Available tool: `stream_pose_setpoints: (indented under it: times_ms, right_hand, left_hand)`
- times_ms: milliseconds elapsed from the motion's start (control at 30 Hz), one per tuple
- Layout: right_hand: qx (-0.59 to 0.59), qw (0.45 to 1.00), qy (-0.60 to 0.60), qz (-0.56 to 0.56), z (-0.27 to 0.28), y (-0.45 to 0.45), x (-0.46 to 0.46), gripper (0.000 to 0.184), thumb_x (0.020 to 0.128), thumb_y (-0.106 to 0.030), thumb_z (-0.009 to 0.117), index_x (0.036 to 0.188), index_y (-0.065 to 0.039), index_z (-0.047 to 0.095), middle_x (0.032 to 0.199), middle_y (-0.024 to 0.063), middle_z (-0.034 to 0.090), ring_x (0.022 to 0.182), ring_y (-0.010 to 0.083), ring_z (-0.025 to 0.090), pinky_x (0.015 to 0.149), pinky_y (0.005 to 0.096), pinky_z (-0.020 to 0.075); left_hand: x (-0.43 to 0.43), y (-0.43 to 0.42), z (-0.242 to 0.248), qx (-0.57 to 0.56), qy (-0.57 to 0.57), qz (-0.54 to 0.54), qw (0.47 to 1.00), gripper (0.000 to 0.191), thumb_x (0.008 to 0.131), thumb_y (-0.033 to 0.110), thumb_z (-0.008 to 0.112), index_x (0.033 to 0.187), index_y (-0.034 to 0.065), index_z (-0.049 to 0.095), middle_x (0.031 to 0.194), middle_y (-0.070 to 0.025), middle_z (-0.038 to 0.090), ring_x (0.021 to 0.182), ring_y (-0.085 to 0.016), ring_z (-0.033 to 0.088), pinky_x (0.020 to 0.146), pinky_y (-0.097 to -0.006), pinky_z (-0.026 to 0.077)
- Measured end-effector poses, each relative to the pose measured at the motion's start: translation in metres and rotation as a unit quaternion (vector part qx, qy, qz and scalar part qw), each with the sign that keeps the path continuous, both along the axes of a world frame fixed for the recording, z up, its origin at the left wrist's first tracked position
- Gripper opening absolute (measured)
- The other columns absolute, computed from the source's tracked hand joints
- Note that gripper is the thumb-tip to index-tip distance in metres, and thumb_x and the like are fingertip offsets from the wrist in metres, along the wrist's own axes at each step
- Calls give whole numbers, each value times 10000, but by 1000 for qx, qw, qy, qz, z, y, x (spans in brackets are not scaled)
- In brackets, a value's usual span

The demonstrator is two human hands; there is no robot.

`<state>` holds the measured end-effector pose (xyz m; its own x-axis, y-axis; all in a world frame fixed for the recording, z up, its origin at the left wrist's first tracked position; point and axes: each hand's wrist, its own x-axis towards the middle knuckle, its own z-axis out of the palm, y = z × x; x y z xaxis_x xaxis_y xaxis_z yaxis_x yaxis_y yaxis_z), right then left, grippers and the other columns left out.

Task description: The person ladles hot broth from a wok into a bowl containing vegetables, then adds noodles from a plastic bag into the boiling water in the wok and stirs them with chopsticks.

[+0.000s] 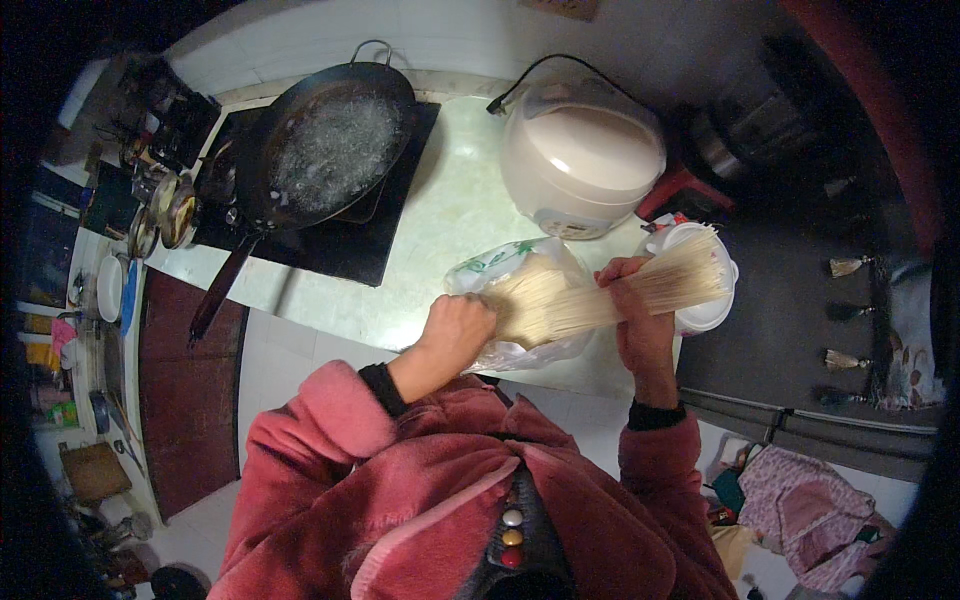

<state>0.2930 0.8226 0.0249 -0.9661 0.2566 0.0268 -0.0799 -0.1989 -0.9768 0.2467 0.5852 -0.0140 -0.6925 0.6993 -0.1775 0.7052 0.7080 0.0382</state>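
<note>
A clear plastic bag with green print lies open on the counter in front of me, with pale dried noodles inside. My left hand is closed on the bag's near left edge; its fingertips are hidden. A thick bundle of dried noodles is in the grip of my right hand. One end of this bundle fans out over a white tub on the right. Its other end overlaps the noodles at the bag's mouth.
A wok of bubbling water sits on a black cooktop, its handle jutting past the counter's front edge. Behind the bag stands a white rice cooker with a black cord. A dark surface adjoins the counter at right.
</note>
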Motion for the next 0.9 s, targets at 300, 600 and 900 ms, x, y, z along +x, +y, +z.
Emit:
stream_pose_setpoints:
  times_ms: [300,600,900]
  right_hand:
    - [-72,997,14,-27,6,6,12,239,817,26,624,1010,-67,518,981,82,559,931,196,551,975,426,434]
    - [-119,988,71,-61,45,23,22,215,840,10,579,1033,-52,509,984,77,550,952,205,540,981,439,415]
    - [-198,972,83,-99,73,8,19,268,897,10,558,1151,-35,486,1070,69,545,997,192,536,1024,430,398]
  left_hand:
    - [-8,0,-6,-50,-60,42,996,93,800,156,640,799,95,710,798,-122,704,761,-283,704,615,-392,542]
    - [-14,-55,27,461,-394,219,764,168,931,204,623,915,38,633,884,-72,690,816,-174,628,778,-310,490]
    - [-14,-26,1,607,-610,322,395,158,1017,183,451,971,62,542,1166,-184,643,1008,-227,652,889,-330,539]
